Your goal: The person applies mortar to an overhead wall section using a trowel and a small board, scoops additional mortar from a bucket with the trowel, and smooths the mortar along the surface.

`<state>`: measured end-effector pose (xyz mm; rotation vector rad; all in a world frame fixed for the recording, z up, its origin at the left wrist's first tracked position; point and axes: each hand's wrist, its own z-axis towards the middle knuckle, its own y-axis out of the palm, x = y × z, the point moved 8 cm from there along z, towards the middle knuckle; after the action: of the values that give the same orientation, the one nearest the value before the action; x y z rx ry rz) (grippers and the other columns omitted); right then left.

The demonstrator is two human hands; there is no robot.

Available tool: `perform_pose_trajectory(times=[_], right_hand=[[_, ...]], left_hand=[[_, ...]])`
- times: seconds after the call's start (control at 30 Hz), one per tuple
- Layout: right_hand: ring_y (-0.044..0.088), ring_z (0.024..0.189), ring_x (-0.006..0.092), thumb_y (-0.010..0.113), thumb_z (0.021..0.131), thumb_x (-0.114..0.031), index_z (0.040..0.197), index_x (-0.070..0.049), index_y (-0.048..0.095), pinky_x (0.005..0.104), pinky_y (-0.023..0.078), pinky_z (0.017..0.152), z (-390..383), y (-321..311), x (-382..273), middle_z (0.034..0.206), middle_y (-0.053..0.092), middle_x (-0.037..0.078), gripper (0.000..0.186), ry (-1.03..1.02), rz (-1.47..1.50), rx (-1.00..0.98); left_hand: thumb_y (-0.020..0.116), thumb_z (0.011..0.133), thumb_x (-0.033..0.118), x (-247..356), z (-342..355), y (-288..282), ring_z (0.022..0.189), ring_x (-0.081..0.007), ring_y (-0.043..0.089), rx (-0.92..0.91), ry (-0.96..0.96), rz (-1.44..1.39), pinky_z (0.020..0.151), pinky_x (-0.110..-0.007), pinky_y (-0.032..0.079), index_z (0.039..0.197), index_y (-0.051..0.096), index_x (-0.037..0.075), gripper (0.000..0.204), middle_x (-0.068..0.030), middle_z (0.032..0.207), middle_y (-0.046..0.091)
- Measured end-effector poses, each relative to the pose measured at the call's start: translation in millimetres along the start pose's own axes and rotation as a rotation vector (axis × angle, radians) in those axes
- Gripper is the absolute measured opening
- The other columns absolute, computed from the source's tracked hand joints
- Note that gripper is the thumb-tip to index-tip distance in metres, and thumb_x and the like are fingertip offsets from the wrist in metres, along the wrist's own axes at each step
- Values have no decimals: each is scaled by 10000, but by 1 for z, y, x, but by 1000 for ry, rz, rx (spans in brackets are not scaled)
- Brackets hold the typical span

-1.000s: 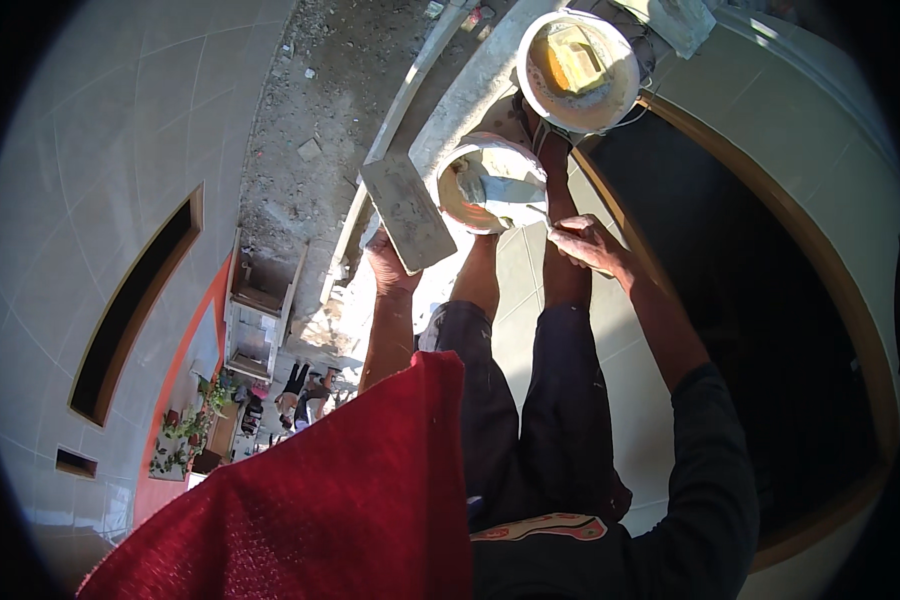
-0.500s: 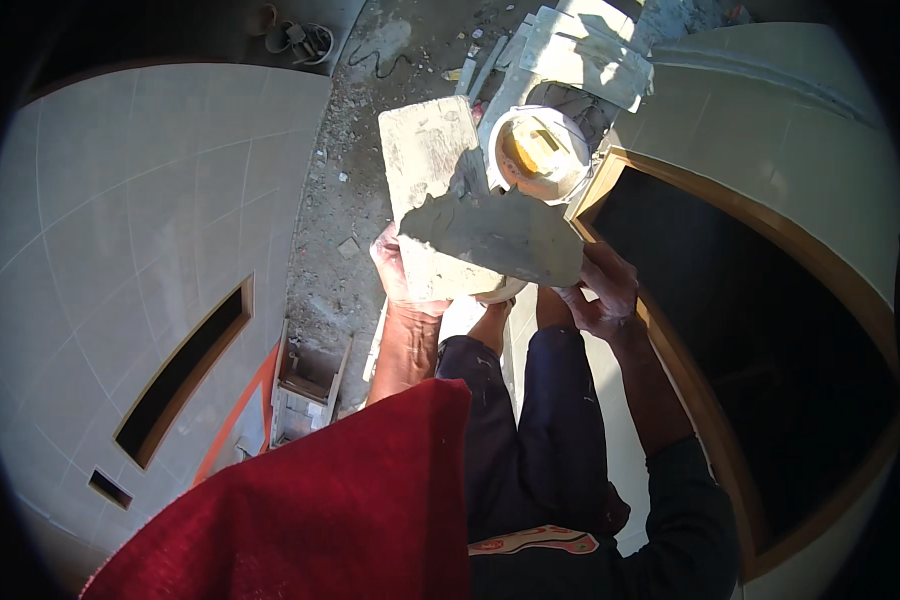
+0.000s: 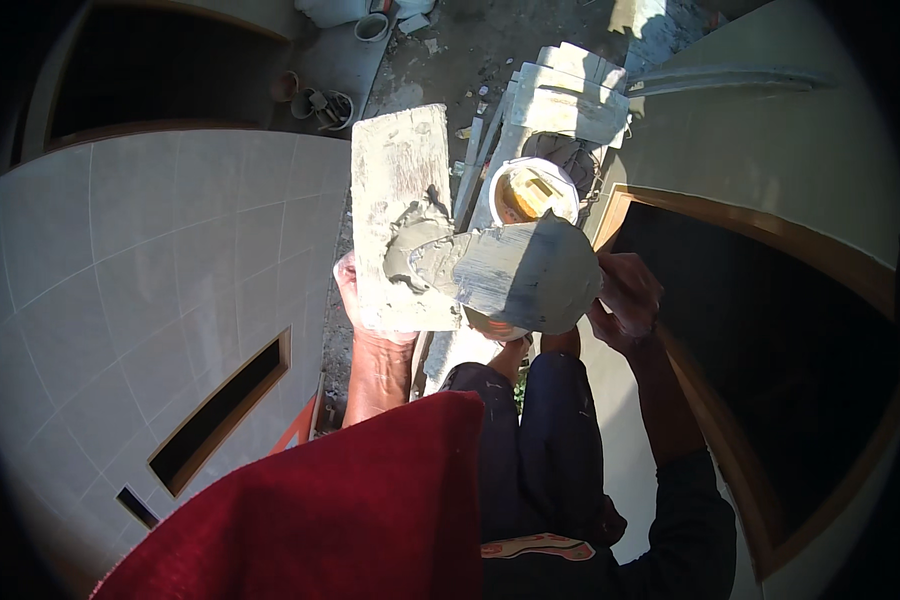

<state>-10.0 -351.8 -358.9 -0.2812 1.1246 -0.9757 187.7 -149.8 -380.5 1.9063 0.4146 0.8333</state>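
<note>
My left hand [image 3: 362, 300] grips a pale rectangular board [image 3: 398, 160] at its left and lower side, fingers partly hidden beneath it. Grey mortar [image 3: 406, 255] is smeared on the board's middle. My right hand [image 3: 625, 298] is closed on a wide metal trowel [image 3: 515, 275], its handle mostly hidden, with its blade lying across the right part of the board and touching the mortar. Beyond them stands a white bucket [image 3: 504, 183] with yellowish contents. Another bucket [image 3: 500, 330] shows partly beneath the trowel, at my feet.
Stacked pale planks [image 3: 560, 90] lie on the rubble-strewn ground [image 3: 450, 30] behind the bucket. A tiled wall [image 3: 170, 250] runs along the left, dark wood-framed openings [image 3: 740, 370] on both sides. Several small buckets [image 3: 372, 28] stand at the far upper left.
The board and trowel have risen from near the lower bucket. The trowel now lies across the board, where more grey mortar shows. The view has shifted, bringing the planks and far buckets in.
</note>
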Motion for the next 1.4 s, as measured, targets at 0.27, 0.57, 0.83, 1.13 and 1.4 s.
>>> perform_pose_trajectory(times=[0.27, 0.57, 0.83, 1.13, 1.4], right_hand=[[645, 720, 216, 738, 745, -56, 1141, 18, 656, 321, 535, 654, 23, -45, -4, 876, 653, 118, 411, 251, 331, -45], [480, 427, 105, 494, 978, -358, 1076, 62, 624, 245, 400, 387, 54, -36, 2, 675, 548, 75, 450, 889, 1279, -351], [514, 487, 109, 437, 1015, -295, 1143, 33, 604, 243, 446, 469, 12, -68, 3, 682, 575, 64, 390, 970, 1247, -442], [617, 791, 180, 640, 935, -200, 1232, 53, 586, 301, 511, 666, 70, -90, -12, 943, 617, 98, 393, 484, 891, -35], [624, 857, 337, 780, 741, -76, 1007, 27, 639, 427, 516, 742, 77, -74, -19, 1019, 608, 187, 318, 0, 202, 361]], left_hand=[[430, 909, 209, -31, 31, 23, 945, -293, 697, -18, -187, -4, 857, -406, 581, 1173, 607, -83, 432, -208, 1118, 679], [432, 880, 227, -82, 39, 54, 995, -342, 687, -106, -366, -218, 893, -446, 570, 1223, 569, -107, 498, -239, 1165, 658], [403, 862, 271, -70, 42, 65, 1061, -355, 661, -90, -299, -75, 934, -461, 542, 1274, 562, -60, 552, -222, 1204, 650], [276, 909, 438, -83, 42, 88, 1082, -491, 610, 48, -447, -156, 819, -674, 529, 1362, 500, 20, 655, -247, 1281, 588], [461, 940, 519, -92, 31, 129, 1054, -375, 648, 120, -450, -141, 806, -582, 562, 1234, 592, 38, 579, -184, 1184, 651]])
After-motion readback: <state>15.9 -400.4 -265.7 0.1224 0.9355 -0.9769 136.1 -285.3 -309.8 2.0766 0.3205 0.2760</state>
